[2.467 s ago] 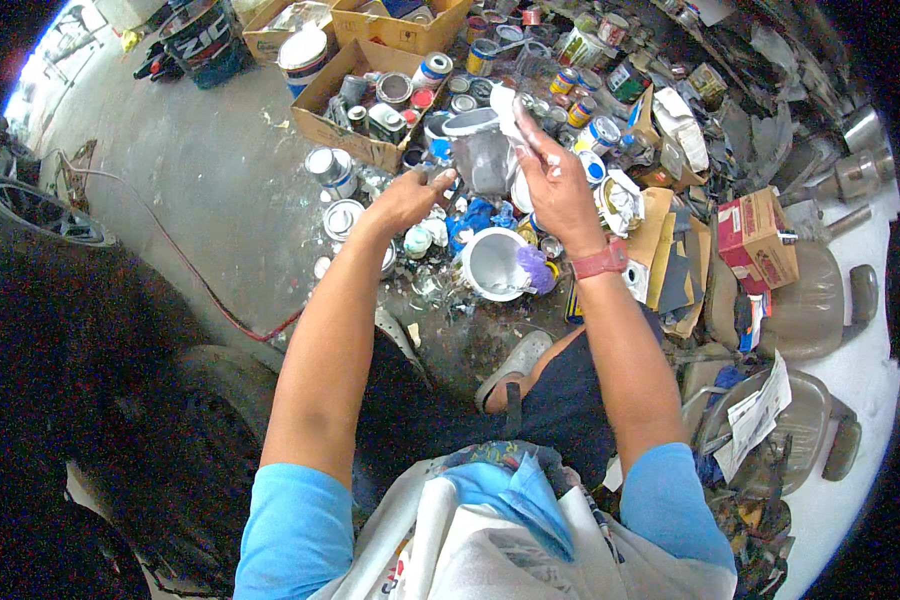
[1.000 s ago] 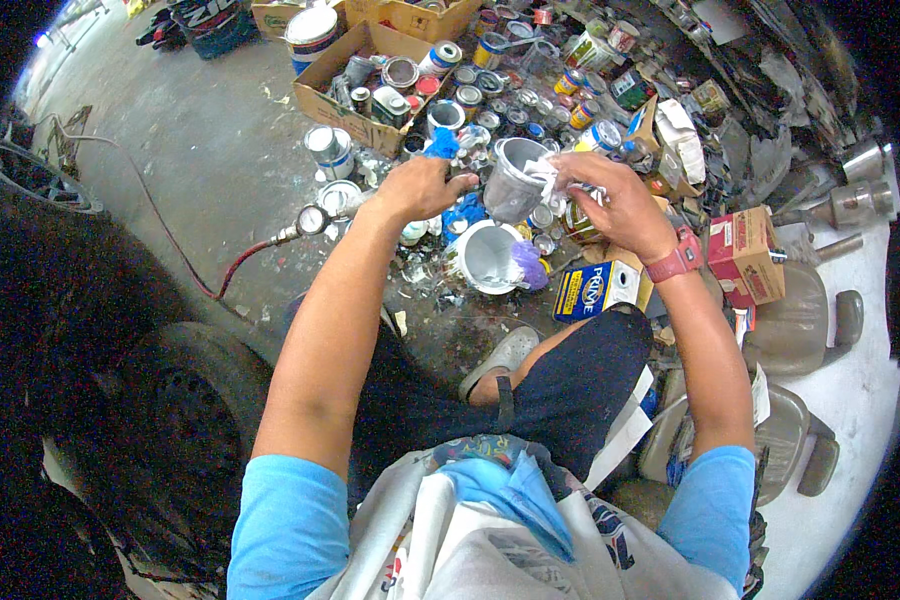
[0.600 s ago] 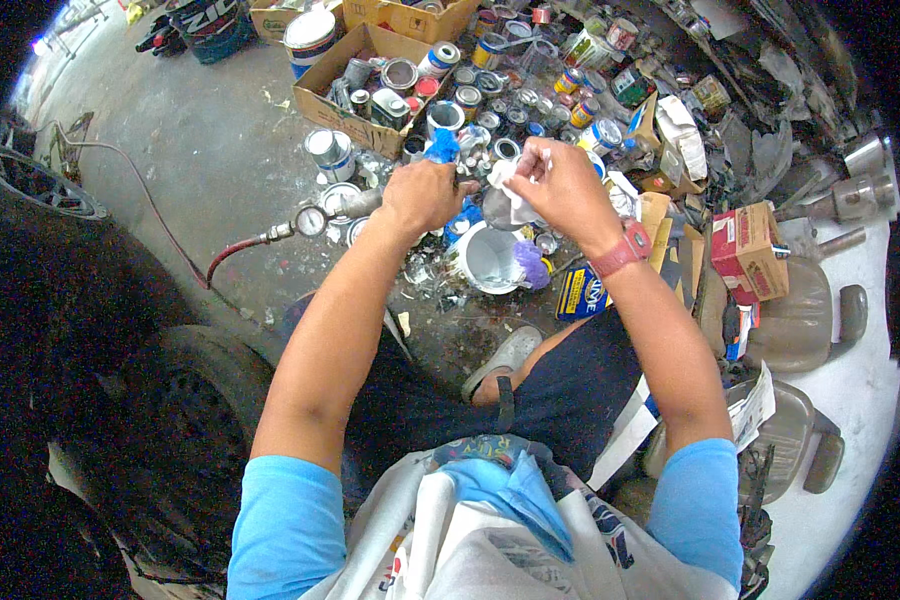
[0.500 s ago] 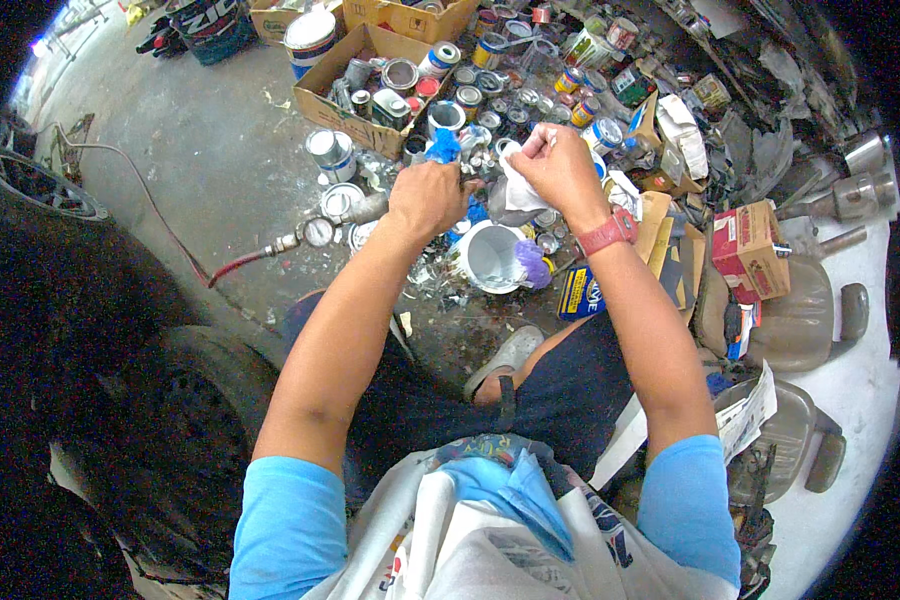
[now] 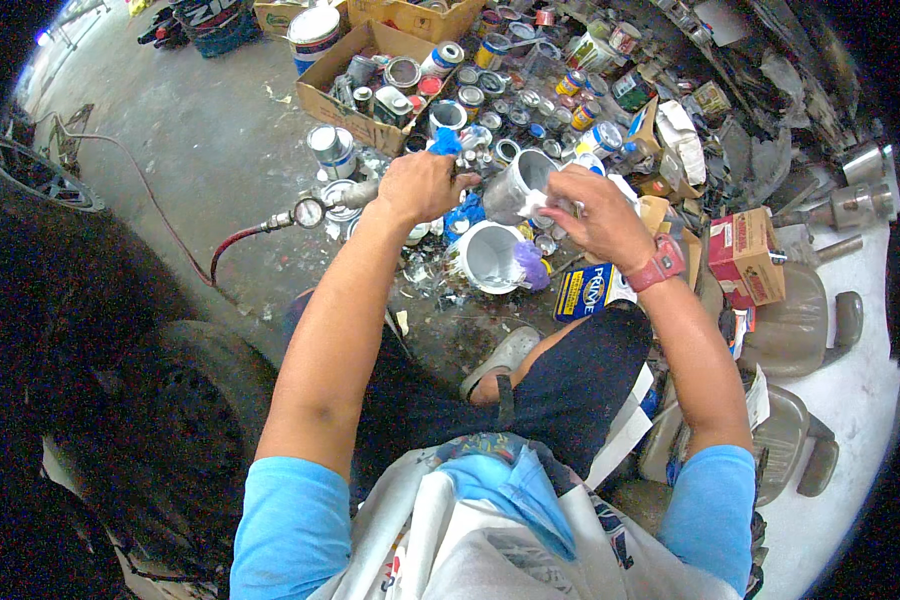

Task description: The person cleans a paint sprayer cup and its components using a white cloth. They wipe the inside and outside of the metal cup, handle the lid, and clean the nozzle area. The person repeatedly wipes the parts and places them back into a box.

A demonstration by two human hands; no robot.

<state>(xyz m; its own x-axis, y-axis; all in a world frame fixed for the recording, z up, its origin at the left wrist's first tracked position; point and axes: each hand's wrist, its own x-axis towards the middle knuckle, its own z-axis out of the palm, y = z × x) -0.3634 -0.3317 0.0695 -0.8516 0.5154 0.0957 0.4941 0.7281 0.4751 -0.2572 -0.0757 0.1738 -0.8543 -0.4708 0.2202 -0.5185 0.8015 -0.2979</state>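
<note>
My left hand is closed around what looks like a spray gun, mostly hidden by the fingers. Its metal end leads to a round pressure gauge and a red air hose. Blue material shows beyond the knuckles. Just right of this hand a grey open cup stands tilted; I cannot tell whether it joins the gun. My right hand pinches a crumpled white wipe against or close beside the cup. Below sits a white tub with a purple rag over its rim.
Paint cans crowd the floor ahead, some in a cardboard box. A capped can stands left of the box. A blue and yellow package lies by my knee. To the right are a red box and plastic chairs; a tire is at left.
My right hand has moved right and downward with the white wipe, uncovering the grey cup. My left hand has shifted slightly left, and the gauge and hose moved left with it.
</note>
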